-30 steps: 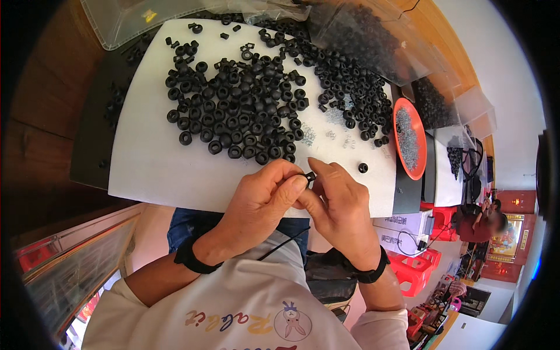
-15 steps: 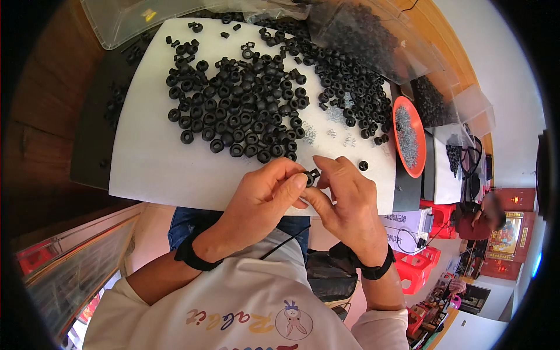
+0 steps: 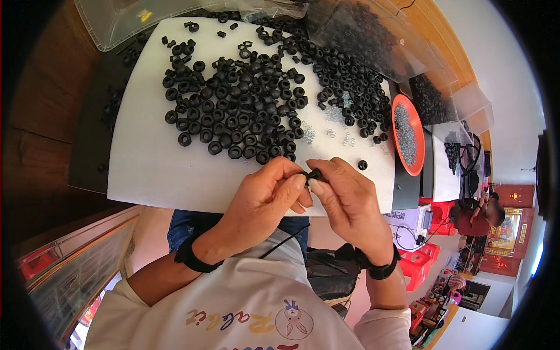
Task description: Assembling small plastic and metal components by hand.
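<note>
Just above the near edge of the white work surface, both my hands meet at a small black plastic cord lock. My left hand pinches one end of it between thumb and forefinger. From the other side, my right hand closes thumb and forefinger on it; fingertips cover most of the piece. Beyond them spreads a heap of round black cord lock bodies with holes, some small plungers among them. A lone black piece lies to the right of my right hand. Small metal springs are scattered beside the heap.
At the right edge stands an orange plate filled with springs. Clear plastic bins with more black parts line the far side. Another pile of black parts lies far right. Farther off, a person sits near red stools.
My right thumb and forefinger have closed onto the cord lock, which showed more openly before. The left hand keeps its pinch.
</note>
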Available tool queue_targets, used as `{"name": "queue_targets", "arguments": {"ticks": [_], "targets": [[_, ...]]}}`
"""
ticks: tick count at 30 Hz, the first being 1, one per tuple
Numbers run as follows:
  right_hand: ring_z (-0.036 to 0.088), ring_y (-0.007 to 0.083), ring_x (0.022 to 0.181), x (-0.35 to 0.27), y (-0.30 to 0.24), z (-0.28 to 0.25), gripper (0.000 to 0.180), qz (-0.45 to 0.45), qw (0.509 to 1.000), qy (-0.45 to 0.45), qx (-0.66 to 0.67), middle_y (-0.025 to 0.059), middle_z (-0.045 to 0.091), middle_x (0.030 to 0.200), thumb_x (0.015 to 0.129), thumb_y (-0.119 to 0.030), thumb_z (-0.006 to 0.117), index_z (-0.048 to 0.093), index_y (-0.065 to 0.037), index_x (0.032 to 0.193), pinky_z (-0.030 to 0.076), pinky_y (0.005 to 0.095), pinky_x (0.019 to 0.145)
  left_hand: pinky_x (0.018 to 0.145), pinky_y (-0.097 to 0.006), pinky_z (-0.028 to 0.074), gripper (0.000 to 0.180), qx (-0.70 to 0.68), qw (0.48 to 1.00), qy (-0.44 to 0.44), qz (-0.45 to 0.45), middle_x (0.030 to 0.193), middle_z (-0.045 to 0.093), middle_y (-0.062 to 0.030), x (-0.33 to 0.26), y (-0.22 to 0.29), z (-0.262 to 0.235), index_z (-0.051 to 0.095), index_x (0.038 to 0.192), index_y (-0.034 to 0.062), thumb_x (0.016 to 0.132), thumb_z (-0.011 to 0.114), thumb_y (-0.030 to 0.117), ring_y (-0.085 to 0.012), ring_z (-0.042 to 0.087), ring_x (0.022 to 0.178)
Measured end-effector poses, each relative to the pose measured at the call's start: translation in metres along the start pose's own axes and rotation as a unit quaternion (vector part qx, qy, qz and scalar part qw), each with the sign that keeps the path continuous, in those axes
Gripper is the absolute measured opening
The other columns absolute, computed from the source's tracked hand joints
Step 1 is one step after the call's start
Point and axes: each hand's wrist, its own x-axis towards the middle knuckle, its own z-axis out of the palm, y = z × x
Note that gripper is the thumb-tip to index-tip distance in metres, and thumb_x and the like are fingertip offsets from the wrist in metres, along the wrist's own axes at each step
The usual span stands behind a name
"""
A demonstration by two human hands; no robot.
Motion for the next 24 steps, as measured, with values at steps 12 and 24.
{"name": "queue_targets", "arguments": {"ticks": [12, 24], "targets": [[0.055, 0.0143, 0.057, 0.002, -0.001, -0.001, 0.013, 0.036, 0.997, 0.023, 0.069, 0.01, 0.057, 0.068, 0.087, 0.0, 0.057, 0.058, 0.006, 0.098, 0.043, 0.0253, 0.052, 0.068, -0.024, 0.048, 0.02, 0.015, 1.0, -0.016, 0.005, 0.079, 0.059, -0.0061, 0.0, -0.001, -0.001, 0.051, 0.1, -0.0013, 0.098, 0.045, 0.018, -0.0086, 0.056, 0.072], [0.058, 0.0097, 0.062, -0.003, -0.021, -0.002, 0.014, 0.139, 0.961, -0.004, 0.24, 0.0065, 0.061, 0.073, 0.087, 0.004, 0.056, 0.056, 0.004, 0.101, 0.048, 0.0235, 0.058, 0.065, -0.022, 0.044, 0.028, -0.03, 0.999, 0.0, -0.033, 0.074, 0.056, -0.0026, 0.0, 0.004, -0.002, 0.052, 0.097, 0.0008, 0.101, 0.04, 0.026, -0.0076, 0.052, 0.069]]}}
